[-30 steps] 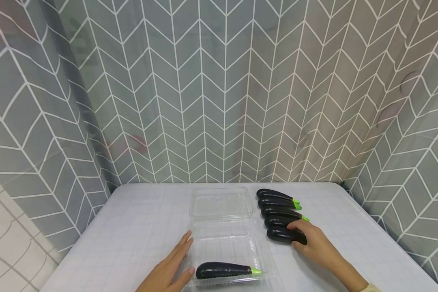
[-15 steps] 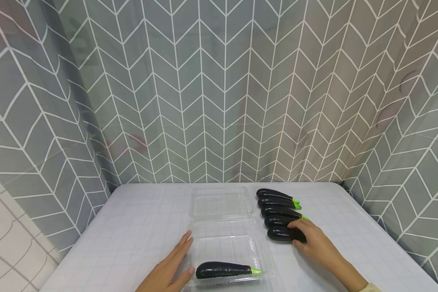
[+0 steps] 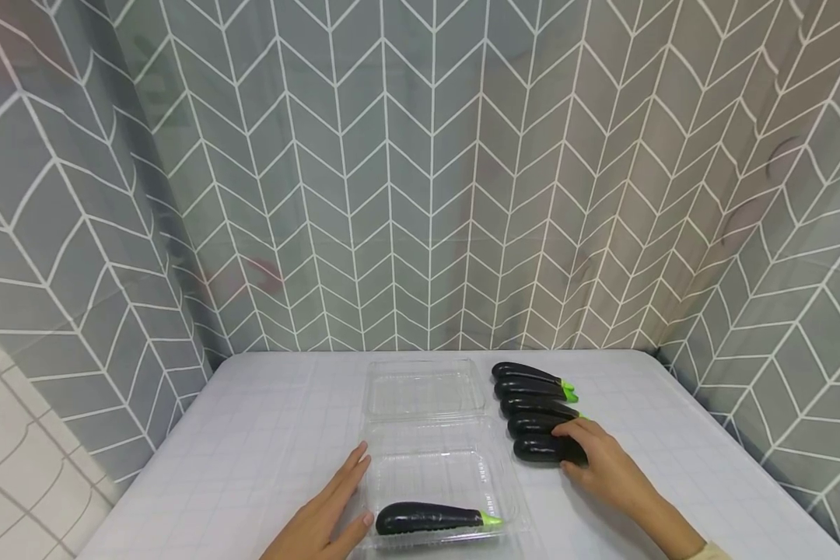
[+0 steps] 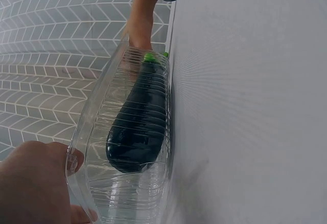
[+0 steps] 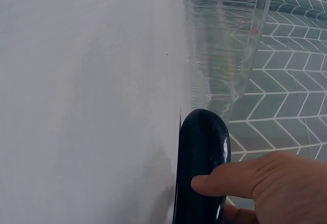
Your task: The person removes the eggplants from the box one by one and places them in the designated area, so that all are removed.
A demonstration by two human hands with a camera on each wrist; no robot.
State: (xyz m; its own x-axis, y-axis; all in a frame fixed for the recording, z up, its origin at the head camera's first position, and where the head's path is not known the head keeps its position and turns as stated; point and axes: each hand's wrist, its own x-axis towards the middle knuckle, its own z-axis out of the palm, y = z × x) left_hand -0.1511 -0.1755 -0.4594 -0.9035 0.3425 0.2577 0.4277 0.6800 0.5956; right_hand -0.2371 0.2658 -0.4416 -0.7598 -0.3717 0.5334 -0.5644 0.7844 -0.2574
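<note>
My right hand [image 3: 607, 465] grips the nearest eggplant [image 3: 535, 448] of a row on the right, thumb on its near side and fingers over the far side. In the right wrist view the thumb presses the glossy dark side of that eggplant [image 5: 202, 147], which lies along the table; its stem end is hidden. My left hand [image 3: 325, 509] rests at the left rim of a clear plastic clamshell box [image 3: 430, 470], fingers extended, thumb near the front corner. One black eggplant [image 3: 427, 519] with a green stem lies along the box's front side, also visible through the wall in the left wrist view.
Several more eggplants [image 3: 528, 388] lie side by side behind the gripped one, green stems to the right. The clamshell's lid [image 3: 425, 393] lies open behind its base. A white checked cloth covers the table [image 3: 266, 435]; grey chevron curtains [image 3: 420, 194] stand around it.
The gripped eggplant has shifted very slightly to the right and back, towards the row. The left hand and the box have not visibly moved.
</note>
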